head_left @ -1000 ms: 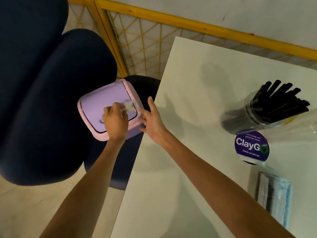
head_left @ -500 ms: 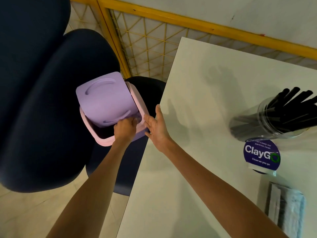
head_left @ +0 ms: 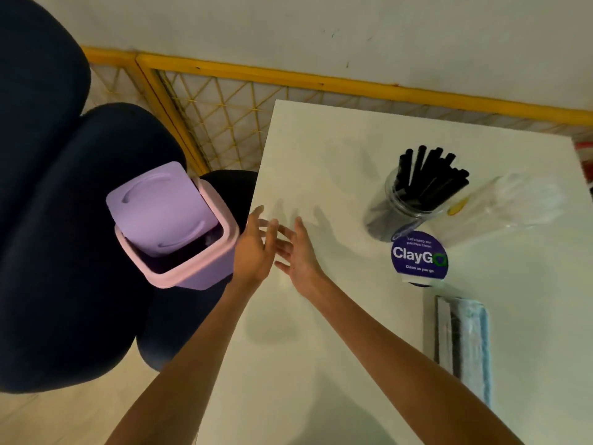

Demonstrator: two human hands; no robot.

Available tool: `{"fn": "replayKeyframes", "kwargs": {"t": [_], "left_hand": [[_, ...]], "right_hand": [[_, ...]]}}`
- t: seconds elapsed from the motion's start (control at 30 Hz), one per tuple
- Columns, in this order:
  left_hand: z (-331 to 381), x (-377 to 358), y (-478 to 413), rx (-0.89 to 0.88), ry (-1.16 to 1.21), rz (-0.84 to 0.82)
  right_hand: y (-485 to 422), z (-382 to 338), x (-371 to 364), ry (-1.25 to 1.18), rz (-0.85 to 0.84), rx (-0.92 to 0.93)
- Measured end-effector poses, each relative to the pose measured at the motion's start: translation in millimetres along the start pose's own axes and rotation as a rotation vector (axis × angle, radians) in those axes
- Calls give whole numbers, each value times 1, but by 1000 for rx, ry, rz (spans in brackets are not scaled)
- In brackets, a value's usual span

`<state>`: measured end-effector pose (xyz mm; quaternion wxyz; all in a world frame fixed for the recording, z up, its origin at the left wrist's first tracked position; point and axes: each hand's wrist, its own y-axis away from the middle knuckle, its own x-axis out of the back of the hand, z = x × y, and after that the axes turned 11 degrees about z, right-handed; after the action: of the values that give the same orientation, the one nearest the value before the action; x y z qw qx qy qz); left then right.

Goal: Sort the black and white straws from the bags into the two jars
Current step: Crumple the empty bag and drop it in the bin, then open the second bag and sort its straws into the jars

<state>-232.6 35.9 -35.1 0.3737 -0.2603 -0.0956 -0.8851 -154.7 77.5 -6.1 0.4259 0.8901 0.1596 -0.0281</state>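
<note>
Just right of the lilac bin [head_left: 179, 242], left hand [head_left: 254, 252] and right hand [head_left: 300, 255] hovered, each grip spread and empty, likely freed for further sorting.

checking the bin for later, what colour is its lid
Light purple: the lid sits tilted in a bin with a pink rim, seen in the head view.

Two arms enter from the lower edge, both uncovered along all that shows. Left forearm [head_left: 192, 348]: slender, smooth, bare to the wrist. Right forearm [head_left: 401, 342]: same slim build, bare to the wrist; faint tendon lines near the hand. Left hand [head_left: 255, 252] and right hand [head_left: 298, 255]: ungloved, with long, slim fingers. Fingertips motion-blurred; nail detail cannot be made out.
</note>
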Motion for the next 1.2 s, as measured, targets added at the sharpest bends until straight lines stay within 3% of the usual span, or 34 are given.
{"fn": "replayKeyframes", "kwargs": {"t": [0.3, 0.6, 1.0, 1.2], "left_hand": [[73, -66, 78, 37, -18, -216], [127, -148, 168, 212, 7, -213], [141, -214, 258, 331, -273, -288], [147, -239, 278, 343, -502, -277]], "right_hand": [[42, -3, 133, -63, 172, 66], [87, -11, 279, -21, 256, 143], [94, -3, 380, 20, 366, 35], [87, 18, 391, 12, 249, -167]]}}
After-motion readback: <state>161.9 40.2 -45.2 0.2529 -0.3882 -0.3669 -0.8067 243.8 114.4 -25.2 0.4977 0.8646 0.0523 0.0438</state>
